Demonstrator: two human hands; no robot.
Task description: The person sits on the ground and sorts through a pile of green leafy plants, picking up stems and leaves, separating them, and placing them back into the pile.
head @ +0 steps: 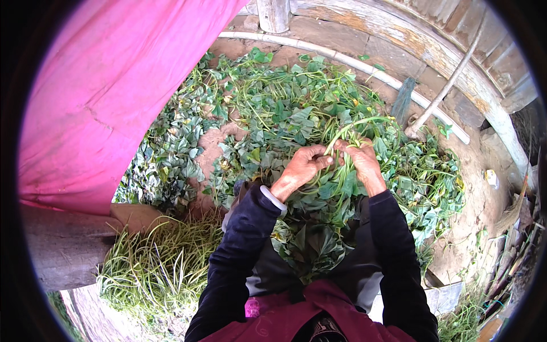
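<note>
Both my hands meet in front of me over a heap of leafy green vines (295, 111). My left hand (304, 166) pinches pale green stems (342, 139) between thumb and fingers. Close beside it on the right, my right hand (361, 160) is closed around the same bundle, its fingertips almost touching the left ones. One stem arcs from the bundle up and to the right. Below the hands, stems and broad leaves hang down between my knees. Part of the fingers is hidden by the stems.
A pink cloth (111, 85) hangs at upper left. Stripped stems (162, 260) lie in a pile at lower left beside a log (68, 248). A long pale pole (342, 57) curves behind the vines; a wooden-handled tool (448, 83) leans at right. Dry sticks (510, 260) stand at the right edge.
</note>
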